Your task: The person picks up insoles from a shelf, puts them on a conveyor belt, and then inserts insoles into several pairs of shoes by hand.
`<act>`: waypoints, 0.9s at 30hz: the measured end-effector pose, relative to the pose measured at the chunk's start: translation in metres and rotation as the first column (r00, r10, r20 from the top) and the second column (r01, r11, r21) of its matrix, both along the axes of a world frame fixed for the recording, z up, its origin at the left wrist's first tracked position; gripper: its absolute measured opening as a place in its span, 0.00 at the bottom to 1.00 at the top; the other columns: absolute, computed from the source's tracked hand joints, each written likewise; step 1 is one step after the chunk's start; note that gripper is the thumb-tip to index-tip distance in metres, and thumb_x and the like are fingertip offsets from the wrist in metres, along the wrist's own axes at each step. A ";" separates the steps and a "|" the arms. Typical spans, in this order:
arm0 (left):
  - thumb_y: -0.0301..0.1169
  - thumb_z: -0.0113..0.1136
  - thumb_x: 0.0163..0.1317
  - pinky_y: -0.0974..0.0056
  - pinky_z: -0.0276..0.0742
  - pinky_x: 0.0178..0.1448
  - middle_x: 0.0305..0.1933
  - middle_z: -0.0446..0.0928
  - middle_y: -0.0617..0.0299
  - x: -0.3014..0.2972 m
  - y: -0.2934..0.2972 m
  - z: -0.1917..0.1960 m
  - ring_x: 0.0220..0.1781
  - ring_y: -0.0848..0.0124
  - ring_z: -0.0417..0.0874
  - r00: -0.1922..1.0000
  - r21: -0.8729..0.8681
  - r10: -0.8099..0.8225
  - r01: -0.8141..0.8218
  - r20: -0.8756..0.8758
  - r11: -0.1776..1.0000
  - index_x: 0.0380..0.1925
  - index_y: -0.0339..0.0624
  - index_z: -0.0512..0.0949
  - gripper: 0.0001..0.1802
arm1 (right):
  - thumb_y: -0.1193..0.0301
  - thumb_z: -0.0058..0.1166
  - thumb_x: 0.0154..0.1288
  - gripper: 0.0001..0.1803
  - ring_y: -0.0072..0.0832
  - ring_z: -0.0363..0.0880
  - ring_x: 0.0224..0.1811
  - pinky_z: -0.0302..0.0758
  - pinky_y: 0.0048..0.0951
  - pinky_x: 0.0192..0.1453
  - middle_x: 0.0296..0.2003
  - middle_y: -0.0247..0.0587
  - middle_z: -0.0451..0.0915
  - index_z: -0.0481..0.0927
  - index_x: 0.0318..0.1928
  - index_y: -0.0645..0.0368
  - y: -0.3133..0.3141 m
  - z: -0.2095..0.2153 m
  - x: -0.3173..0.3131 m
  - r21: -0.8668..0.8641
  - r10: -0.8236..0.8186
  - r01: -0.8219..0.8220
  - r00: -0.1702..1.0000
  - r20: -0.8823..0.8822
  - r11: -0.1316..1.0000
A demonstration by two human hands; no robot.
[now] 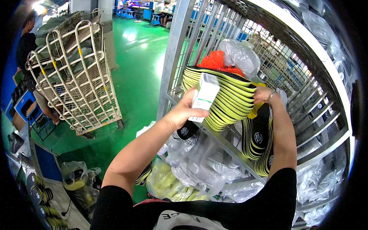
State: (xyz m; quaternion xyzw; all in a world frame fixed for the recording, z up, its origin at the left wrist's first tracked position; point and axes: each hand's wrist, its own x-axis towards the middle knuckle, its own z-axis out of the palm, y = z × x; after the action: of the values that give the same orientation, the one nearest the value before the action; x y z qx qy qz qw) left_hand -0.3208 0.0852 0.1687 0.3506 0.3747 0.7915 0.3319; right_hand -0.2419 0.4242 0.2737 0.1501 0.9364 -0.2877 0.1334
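Observation:
My left hand is closed around a small white carton with a green line, its thumb across the front. The carton lies against a thick stack of yellow-green and black insoles. At the stack's right end, my right hand is closed on its edge, some fingers hidden behind it. Yellow plastic shows just below that hand. More black insoles with yellow-green edges stand beneath it in the metal rack. Behind the stack sit an orange-red bundle and a clear plastic bag.
The barred metal rack surrounds the stack, with plastic-wrapped bundles below. A pale wire cart stands on the green floor to the left, near a person in dark clothes. Insole stacks lie at lower left.

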 end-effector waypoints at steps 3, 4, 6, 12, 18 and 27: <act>0.21 0.65 0.39 0.69 0.68 0.48 0.39 0.71 0.70 0.011 -0.022 0.004 0.42 0.75 0.72 0.997 0.040 0.048 -0.051 0.060 0.998 0.48 0.46 0.65 0.32 | 0.68 0.54 0.50 0.14 0.22 0.75 0.22 0.72 0.21 0.22 0.24 0.37 0.76 0.75 0.37 0.64 -0.032 0.032 0.007 0.210 -0.168 0.168 0.986 -0.018 0.963; 0.21 0.66 0.39 0.69 0.68 0.48 0.41 0.70 0.69 0.015 -0.030 0.002 0.44 0.75 0.71 0.995 0.067 0.000 -0.007 0.100 0.998 0.50 0.46 0.63 0.34 | 0.68 0.54 0.51 0.13 0.20 0.73 0.19 0.70 0.20 0.19 0.22 0.36 0.75 0.76 0.34 0.64 -0.036 0.046 0.015 0.231 -0.281 0.296 0.955 -0.097 0.927; 0.20 0.65 0.40 0.69 0.69 0.45 0.39 0.71 0.68 0.027 -0.048 0.001 0.42 0.76 0.72 0.980 0.080 -0.029 0.014 0.195 0.997 0.50 0.47 0.63 0.34 | 0.69 0.52 0.54 0.09 0.19 0.71 0.18 0.67 0.21 0.18 0.19 0.33 0.73 0.75 0.29 0.63 -0.046 0.059 0.038 0.214 -0.136 0.289 0.835 -0.533 0.933; 0.21 0.65 0.41 0.68 0.73 0.41 0.36 0.74 0.67 0.065 -0.130 -0.021 0.38 0.75 0.75 0.959 0.123 0.112 -0.148 0.261 0.981 0.43 0.44 0.69 0.25 | 0.68 0.59 0.50 0.24 0.24 0.71 0.44 0.68 0.26 0.47 0.43 0.36 0.72 0.70 0.48 0.60 -0.295 0.015 0.064 -0.015 0.394 -0.503 0.695 -0.602 0.864; 0.30 0.67 0.42 0.65 0.69 0.51 0.43 0.72 0.61 0.133 -0.255 -0.062 0.46 0.72 0.71 0.856 -0.054 0.512 -0.516 -0.077 0.855 0.46 0.38 0.68 0.29 | 0.72 0.59 0.46 0.17 0.37 0.69 0.31 0.67 0.33 0.36 0.28 0.45 0.68 0.67 0.34 0.64 -0.457 -0.109 0.068 0.000 0.412 -0.618 0.524 -0.745 0.786; 0.31 0.66 0.40 0.65 0.68 0.53 0.43 0.71 0.60 0.303 -0.396 -0.170 0.46 0.70 0.71 0.412 -0.094 0.809 -0.866 0.419 0.490 0.48 0.38 0.64 0.33 | 0.75 0.56 0.54 0.15 0.18 0.61 0.18 0.59 0.20 0.22 0.17 0.32 0.67 0.63 0.17 0.59 -0.609 -0.172 0.154 -0.772 0.754 -0.634 0.531 -0.386 0.051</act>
State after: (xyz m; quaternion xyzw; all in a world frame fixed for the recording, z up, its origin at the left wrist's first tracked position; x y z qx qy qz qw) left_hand -0.0179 -0.3107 -0.0009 -0.0364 0.3654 0.9280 -0.0636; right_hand -0.0881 -0.1848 0.1014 -0.3898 0.5985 -0.5967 0.3658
